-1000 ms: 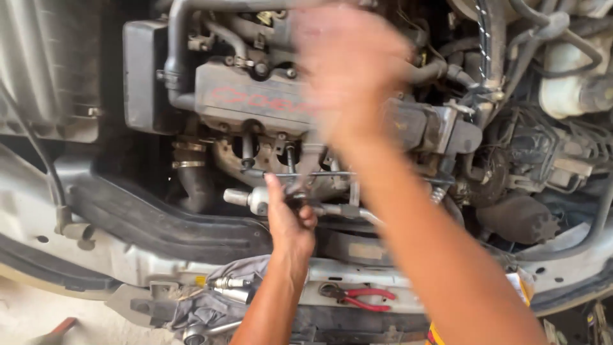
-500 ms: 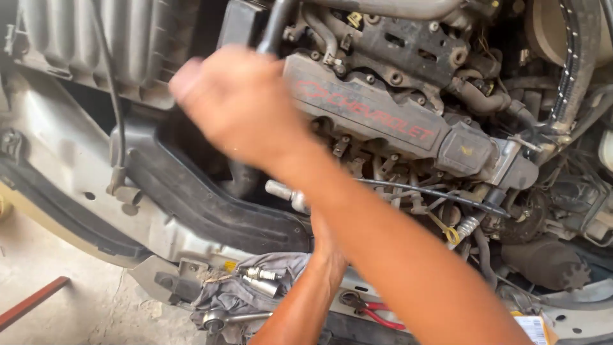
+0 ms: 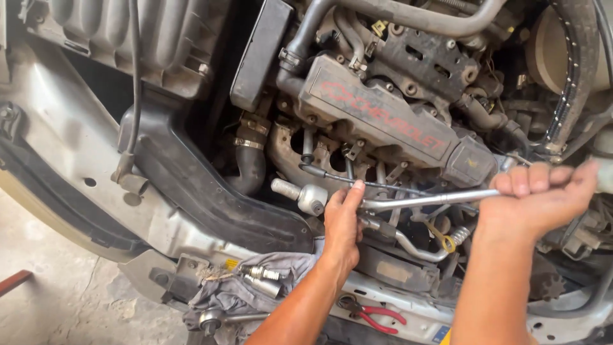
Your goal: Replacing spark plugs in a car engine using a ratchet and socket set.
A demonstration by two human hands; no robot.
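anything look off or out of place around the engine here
Mostly loose tools: red-handled pliers lie on the front crossmember, and sockets and a ratchet sit on a crumpled grey rag near its edge. The left hand steadies a long wrench that the right hand grips. No spill shows.

hands (image 3: 341,223): 2 | wrench (image 3: 428,202): 1 | pliers (image 3: 373,314): 1 | rag (image 3: 255,291): 1

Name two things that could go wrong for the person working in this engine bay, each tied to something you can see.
1. The right hand grips the far end of the long wrench handle; if the head slips, knuckles could hit the engine.
2. The left hand steadies the wrench head among thin pipes; fingers there could get pinched.
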